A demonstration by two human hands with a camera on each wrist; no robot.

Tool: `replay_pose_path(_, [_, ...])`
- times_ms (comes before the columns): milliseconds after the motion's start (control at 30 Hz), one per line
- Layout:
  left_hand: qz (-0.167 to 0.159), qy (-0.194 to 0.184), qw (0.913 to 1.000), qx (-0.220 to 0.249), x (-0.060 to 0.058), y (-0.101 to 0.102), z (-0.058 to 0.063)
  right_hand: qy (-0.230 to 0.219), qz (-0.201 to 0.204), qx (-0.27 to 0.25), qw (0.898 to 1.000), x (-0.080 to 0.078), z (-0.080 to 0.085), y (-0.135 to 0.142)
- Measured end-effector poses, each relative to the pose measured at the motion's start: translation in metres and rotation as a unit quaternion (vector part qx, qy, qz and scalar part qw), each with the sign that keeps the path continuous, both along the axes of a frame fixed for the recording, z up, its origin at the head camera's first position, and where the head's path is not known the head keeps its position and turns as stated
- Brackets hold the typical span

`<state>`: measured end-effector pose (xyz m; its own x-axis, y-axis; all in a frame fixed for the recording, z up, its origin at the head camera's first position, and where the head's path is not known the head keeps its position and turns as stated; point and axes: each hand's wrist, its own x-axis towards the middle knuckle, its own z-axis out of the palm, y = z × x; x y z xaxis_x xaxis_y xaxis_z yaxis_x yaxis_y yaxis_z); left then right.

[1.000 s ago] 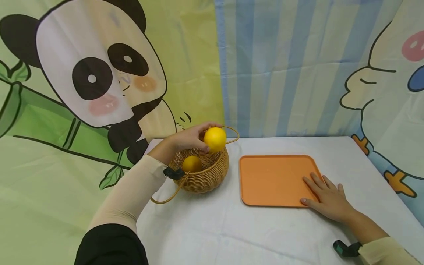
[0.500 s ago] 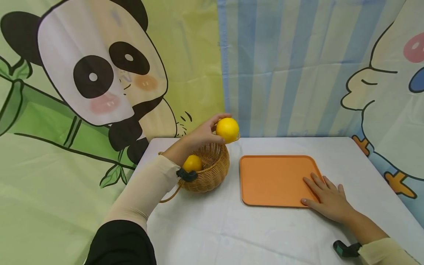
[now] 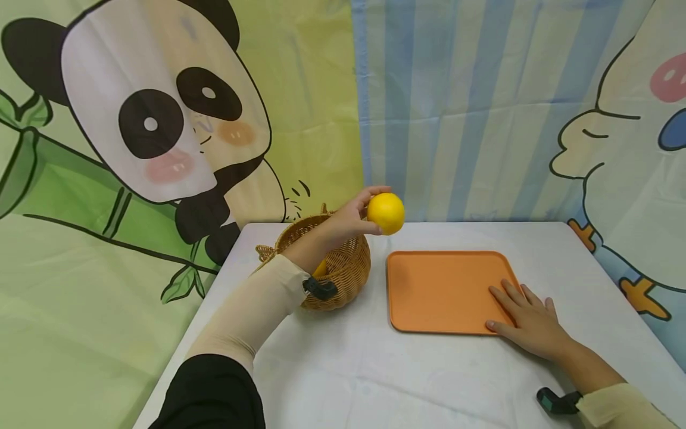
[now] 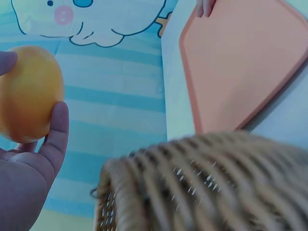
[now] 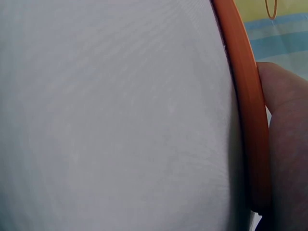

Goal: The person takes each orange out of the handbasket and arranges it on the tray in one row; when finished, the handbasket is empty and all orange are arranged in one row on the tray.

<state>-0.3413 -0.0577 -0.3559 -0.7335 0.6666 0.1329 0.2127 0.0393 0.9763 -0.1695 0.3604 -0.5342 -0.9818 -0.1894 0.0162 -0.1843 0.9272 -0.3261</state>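
Observation:
My left hand (image 3: 349, 223) holds a round yellow orange (image 3: 386, 213) between thumb and fingers, raised above the table just past the right rim of a wicker basket (image 3: 351, 274). The left wrist view shows the orange (image 4: 33, 96) gripped at its sides, with the basket's woven wall (image 4: 207, 183) close below. Inside the basket a second orange (image 3: 320, 269) is mostly hidden behind my left forearm. My right hand (image 3: 533, 325) lies flat with spread fingers over the right edge of an orange tray (image 3: 439, 292). In the right wrist view the thumb (image 5: 284, 91) is against the tray rim (image 5: 248, 96).
A white cloth (image 3: 375, 381) covers the table, which ends at a patterned curtain (image 3: 439, 119) close behind. The basket stands left of the tray, a small strip of cloth between them. One basket handle loop (image 3: 265, 253) sticks out at the left.
My left hand has carried the orange rightward, from over the basket to beyond its right rim. My left forearm now covers most of the other orange. The right hand and tray stay put.

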Motion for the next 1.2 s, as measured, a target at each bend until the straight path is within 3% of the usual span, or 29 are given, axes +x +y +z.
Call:
replay_pose_path(467, [-0.019,-0.023,0.9995,-0.010,0.015,0.038,-0.017,0.001,0.000,0.001,1.000,-0.001,0.000,0.001])
replay_pose_path(800, [0.046,-0.044,0.9974,-0.033,0.026,0.063,-0.044,0.002,-0.001,0.002,1.000,0.000,-0.001,0.000])
replay_pose_path(1200, [0.089,-0.066,0.9926,-0.049,0.028,0.079,-0.072,-0.002,-0.006,0.005,1.000,-0.001,-0.002,0.000])
